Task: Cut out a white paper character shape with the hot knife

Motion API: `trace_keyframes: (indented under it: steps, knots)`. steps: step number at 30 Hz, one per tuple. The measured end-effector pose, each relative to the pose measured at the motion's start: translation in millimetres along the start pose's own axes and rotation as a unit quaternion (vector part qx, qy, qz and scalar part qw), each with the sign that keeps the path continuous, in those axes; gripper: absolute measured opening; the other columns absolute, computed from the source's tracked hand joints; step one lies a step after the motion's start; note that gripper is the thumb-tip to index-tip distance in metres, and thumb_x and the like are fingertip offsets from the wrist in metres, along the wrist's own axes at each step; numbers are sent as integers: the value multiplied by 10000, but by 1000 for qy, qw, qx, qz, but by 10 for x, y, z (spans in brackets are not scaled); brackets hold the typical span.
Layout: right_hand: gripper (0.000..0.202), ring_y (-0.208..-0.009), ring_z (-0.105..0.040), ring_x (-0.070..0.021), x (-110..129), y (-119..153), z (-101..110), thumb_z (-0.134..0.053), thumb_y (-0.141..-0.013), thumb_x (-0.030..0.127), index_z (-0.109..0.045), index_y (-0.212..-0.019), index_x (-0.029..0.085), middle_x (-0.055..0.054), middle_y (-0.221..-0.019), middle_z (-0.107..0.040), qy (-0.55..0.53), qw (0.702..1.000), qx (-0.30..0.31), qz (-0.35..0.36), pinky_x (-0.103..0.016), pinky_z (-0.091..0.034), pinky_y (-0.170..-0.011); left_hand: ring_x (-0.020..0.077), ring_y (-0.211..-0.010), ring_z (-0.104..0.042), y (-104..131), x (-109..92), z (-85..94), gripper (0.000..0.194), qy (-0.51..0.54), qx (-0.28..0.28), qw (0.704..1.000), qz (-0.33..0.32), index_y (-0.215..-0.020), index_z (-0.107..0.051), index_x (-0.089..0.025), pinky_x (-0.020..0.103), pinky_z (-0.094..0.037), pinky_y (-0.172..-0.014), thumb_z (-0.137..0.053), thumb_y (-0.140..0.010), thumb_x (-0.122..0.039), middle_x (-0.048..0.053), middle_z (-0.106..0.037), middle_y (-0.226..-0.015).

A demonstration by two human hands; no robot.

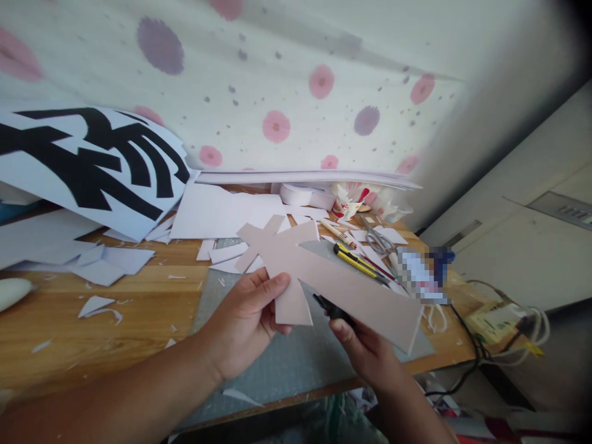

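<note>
My left hand pinches a pale, star-like cut-out of stiff card or foam board, thumb on top and fingers beneath. One long, broad arm of the cut-out reaches down to the right. My right hand is closed around a slim black tool, whose tip points up and left at the notch between two arms of the cut-out. Its exact kind is unclear, and part of it is covered by my fingers. Below both hands lies a grey-green cutting mat.
A yellow-and-black utility knife and grey-handled scissors lie beyond the cut-out. White scraps litter the wooden table. At left leans a white sheet with black shapes. Cables hang near the right edge.
</note>
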State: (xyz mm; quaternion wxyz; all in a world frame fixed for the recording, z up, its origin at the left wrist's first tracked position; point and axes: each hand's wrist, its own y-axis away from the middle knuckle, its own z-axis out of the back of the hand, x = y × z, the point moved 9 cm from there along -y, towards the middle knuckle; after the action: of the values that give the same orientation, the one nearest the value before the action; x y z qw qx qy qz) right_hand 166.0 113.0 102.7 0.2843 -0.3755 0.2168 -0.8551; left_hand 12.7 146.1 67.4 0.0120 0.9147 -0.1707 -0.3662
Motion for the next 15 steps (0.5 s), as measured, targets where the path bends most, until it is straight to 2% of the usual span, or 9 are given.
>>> trace_keyframes:
  steps: [4,7,12,15]
  knots:
    - [411,-890,-773,-241,-21,1,-5,-448,-1020,512,-721,-1043,205,-89,-955,-805,36,999,7,4,-339,-641,-816,85,-437,-536,3,32,8,310,-4,-1,1000,5,-747,-693,-135,150,-434,-360,-916,-650,-328,-10,-622,-548]
    - [393,-884,-765,-258,3,-26,27,-456,-1011,530,-709,-1031,231,-87,-941,-801,63,998,4,3,-365,-643,-797,90,-449,-545,9,46,3,305,-6,0,1000,9,-777,-706,-129,149,-440,-359,-910,-661,-323,4,-639,-575]
    - [367,-768,-744,-279,-3,-56,66,-473,-988,560,-684,-961,261,-85,-830,-780,80,997,-6,-13,-383,-633,-656,86,-446,-538,38,42,-47,320,-6,13,1000,14,-791,-722,-124,146,-455,-351,-919,-648,-331,3,-638,-576]
    - [331,-788,-738,-293,-79,-20,35,-486,-987,528,-679,-1036,264,-88,-872,-783,68,997,-3,-31,-410,-627,-673,86,-434,-533,48,53,-51,353,-3,10,1000,23,-801,-726,-116,157,-463,-348,-935,-620,-337,7,-642,-572]
